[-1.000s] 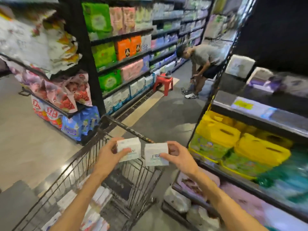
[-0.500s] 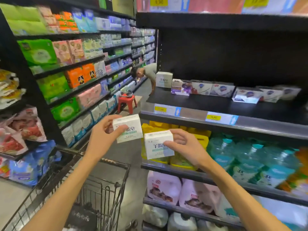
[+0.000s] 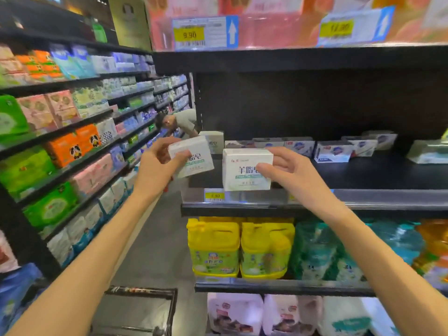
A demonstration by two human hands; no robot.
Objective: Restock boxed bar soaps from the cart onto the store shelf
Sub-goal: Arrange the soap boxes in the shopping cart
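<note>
We hold a white soap box in each hand. Our left hand (image 3: 155,163) grips one box (image 3: 191,157), tilted, fingers curled round its left end, raised just left of the dark shelf (image 3: 363,170). Our right hand (image 3: 288,170) pinches the other box (image 3: 244,169) upright over the shelf's near edge, thumb across its front. Farther back on the shelf stands a row of soap boxes (image 3: 334,151). The cart (image 3: 143,309) sits low and near us.
</note>
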